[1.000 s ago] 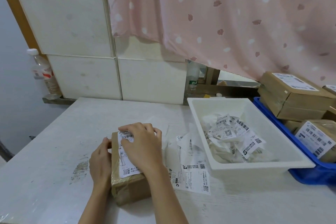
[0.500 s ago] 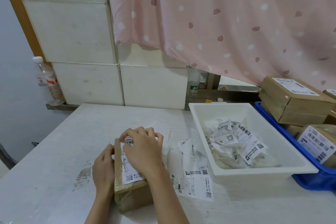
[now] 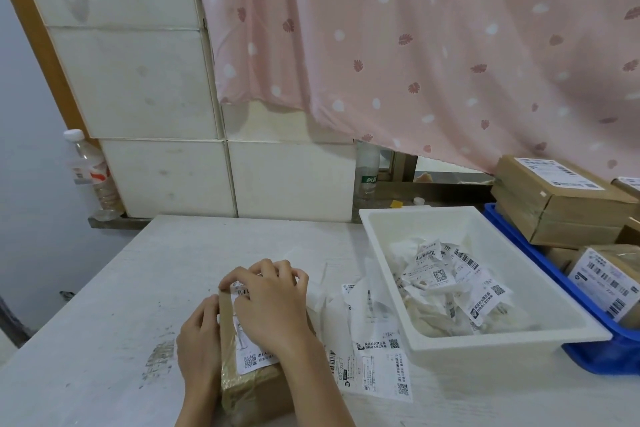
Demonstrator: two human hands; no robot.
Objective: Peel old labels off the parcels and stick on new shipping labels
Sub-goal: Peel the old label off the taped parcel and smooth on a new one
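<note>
White table (image 3: 145,274) bears a taped parcel (image 3: 256,388) at 6 o'clock. Left hand (image 3: 199,340) steadies its side, fingers straight; right hand (image 3: 273,305) curls over its label (image 3: 247,355), fingertips picking at the far edge.

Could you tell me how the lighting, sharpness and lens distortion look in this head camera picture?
Head view: soft, even light, faint shadows under the hands on the parcel; no harsh glare; wide-angle bowing tilts the tiled wall and table edges; label print is too soft to read; the curtain looks slightly hazy.
</note>
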